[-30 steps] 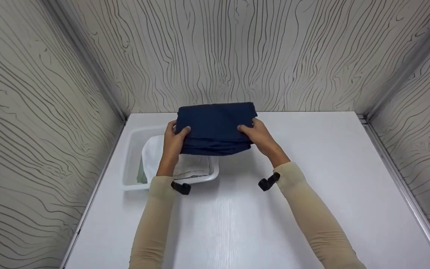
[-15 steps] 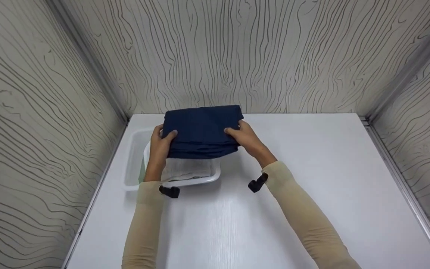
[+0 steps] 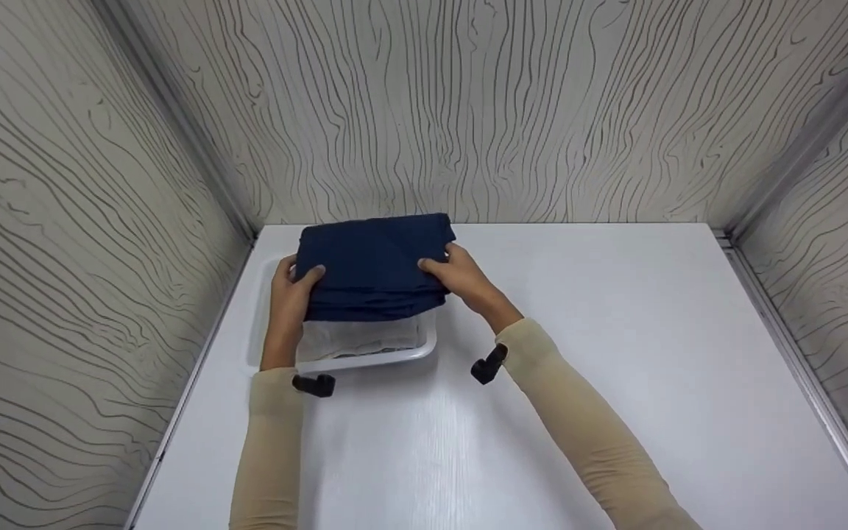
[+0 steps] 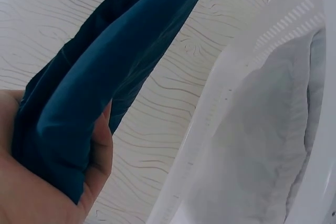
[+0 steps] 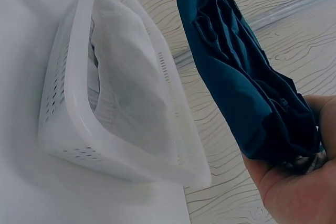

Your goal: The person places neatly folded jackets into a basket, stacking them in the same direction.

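A folded navy blue cloth [image 3: 374, 258], several layers thick, is held up level between both hands in the head view. My left hand [image 3: 291, 298] grips its left end, thumb on top and fingers underneath. At the right end my right hand [image 3: 464, 278] pinches it the same way. Below the cloth stands a white plastic basket [image 3: 394, 358], partly covered by it in the head view. Inside lies a white folded cloth [image 5: 131, 72], which both wrist views show. The wrist views also show a gap between the blue cloth [image 4: 100, 72] and the basket's rim.
The basket stands on a white table [image 3: 578, 368], toward its back left. Patterned wood-grain panels [image 3: 483, 110] rise behind the table and on both sides. Small black wrist cameras [image 3: 488, 364] sit on the beige sleeves [image 3: 567, 397].
Both hands have carried the folded blue cloth to the left and slightly toward the person, further over the basket. The grip is unchanged, and the basket has stayed in place.
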{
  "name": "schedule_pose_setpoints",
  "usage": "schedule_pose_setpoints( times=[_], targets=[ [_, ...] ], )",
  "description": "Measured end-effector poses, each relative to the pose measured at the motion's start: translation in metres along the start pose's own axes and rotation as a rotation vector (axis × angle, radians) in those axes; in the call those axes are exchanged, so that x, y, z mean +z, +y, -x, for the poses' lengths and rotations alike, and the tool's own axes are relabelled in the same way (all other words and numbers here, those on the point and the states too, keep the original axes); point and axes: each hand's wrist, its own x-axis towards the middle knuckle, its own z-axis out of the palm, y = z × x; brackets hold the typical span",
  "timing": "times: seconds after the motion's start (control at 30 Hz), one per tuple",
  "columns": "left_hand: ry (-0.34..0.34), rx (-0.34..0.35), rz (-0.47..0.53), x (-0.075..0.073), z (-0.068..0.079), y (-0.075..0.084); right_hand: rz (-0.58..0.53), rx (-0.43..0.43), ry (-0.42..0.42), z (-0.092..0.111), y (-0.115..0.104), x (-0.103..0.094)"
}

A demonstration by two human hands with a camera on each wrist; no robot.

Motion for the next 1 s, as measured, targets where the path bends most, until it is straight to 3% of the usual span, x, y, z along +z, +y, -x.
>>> schedule_pose_setpoints(
  times=[0.4,0.53,1.0],
  targets=[
    [0.022,-0.040,-0.025,-0.027,0.005,-0.011,0.017,-0.023,-0.051,-0.006,0.002,0.025],
    [0.007,-0.058,0.010,-0.032,0.006,-0.016,0.016,-0.017,-0.051,-0.007,0.006,0.032],
    [0.026,-0.107,-0.070,-0.045,0.002,-0.039,0.062,-0.013,-0.057,-0.014,0.018,0.052]
  ],
)
